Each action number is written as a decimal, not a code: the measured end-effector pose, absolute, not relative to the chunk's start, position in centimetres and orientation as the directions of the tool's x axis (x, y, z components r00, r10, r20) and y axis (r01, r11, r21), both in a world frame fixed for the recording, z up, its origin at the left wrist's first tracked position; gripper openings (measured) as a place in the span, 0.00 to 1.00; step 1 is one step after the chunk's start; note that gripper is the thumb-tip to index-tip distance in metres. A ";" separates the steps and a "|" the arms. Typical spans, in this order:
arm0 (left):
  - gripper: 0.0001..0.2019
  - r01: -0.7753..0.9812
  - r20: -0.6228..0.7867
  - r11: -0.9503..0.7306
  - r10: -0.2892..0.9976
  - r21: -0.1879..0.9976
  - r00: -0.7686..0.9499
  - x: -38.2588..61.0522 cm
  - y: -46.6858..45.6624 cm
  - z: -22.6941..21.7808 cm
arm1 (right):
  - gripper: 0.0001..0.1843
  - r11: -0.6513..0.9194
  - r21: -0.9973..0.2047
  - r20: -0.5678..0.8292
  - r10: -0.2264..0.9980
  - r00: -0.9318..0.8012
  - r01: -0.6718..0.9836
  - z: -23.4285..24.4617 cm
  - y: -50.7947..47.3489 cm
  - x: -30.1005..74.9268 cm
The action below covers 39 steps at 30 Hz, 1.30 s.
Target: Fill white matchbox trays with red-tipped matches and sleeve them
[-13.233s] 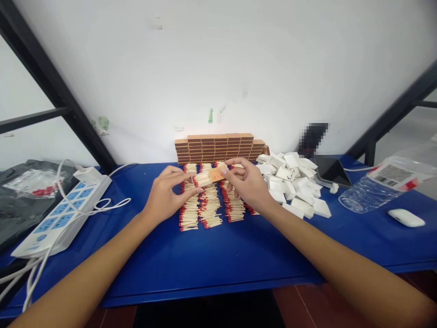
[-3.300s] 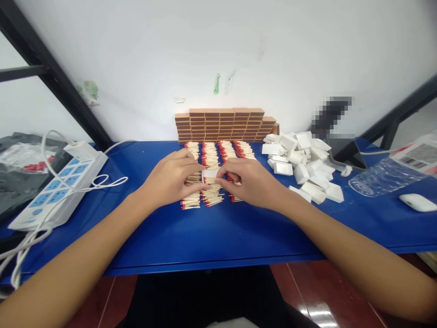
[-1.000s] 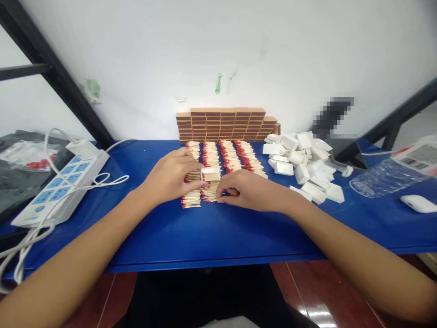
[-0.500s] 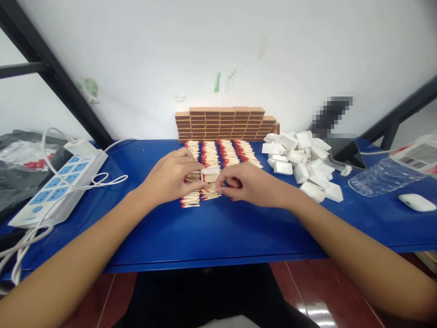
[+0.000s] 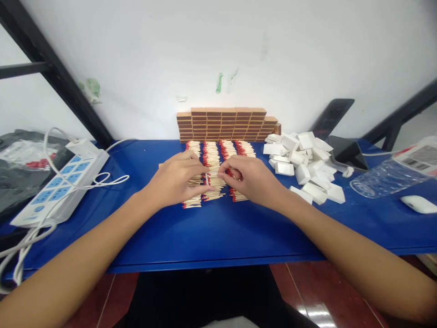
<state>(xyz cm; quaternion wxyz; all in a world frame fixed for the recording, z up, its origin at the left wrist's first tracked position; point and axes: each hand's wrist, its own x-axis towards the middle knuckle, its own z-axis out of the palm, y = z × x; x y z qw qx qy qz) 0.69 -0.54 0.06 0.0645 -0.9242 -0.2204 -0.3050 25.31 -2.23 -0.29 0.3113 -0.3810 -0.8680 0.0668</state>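
Four rows of red-tipped matchsticks (image 5: 212, 157) lie side by side on the blue table (image 5: 218, 232). Over the two left rows, my left hand (image 5: 179, 177) pinches a small white matchbox tray (image 5: 206, 178) between thumb and fingers, its narrow side towards me. My right hand (image 5: 251, 177) hovers over the right-hand rows, thumb and forefinger pressed together close to the tray. Pale sticks show at those fingertips, but whether any are gripped is unclear. Both hands hide parts of the rows.
Brown matchboxes (image 5: 221, 125) are stacked against the wall. White trays (image 5: 302, 157) form a loose heap at right, near a dark phone-like object (image 5: 332, 118) and a clear plastic bottle (image 5: 378, 180). A power strip (image 5: 61, 187) with cables lies left.
The tray in my left hand has turned from showing its open face to standing edge-on. My right fingertips have shifted slightly, staying pinched. The pixelated patch over the phone-like object is gone.
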 end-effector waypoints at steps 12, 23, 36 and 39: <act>0.20 0.457 0.595 -0.888 0.399 0.060 0.698 0.7 -0.5 0.0 | 0.04 0.717 -0.359 0.535 0.683 -0.498 0.598 -0.4 -2.5 24.9; 0.17 0.549 0.547 -0.828 0.515 0.117 0.660 -0.2 0.1 0.1 | 0.04 0.721 -0.477 0.186 0.642 -0.744 0.503 0.5 -3.6 25.0; 0.18 0.538 0.546 -0.840 0.487 0.078 0.682 -0.2 0.2 0.0 | 0.05 0.687 -0.474 0.100 0.663 -0.741 0.550 0.6 -4.1 24.6; 0.18 0.535 0.550 -0.842 0.482 0.074 0.682 -0.2 0.2 -0.1 | 0.04 0.677 -0.497 0.125 0.675 -0.727 0.543 0.5 -4.2 24.5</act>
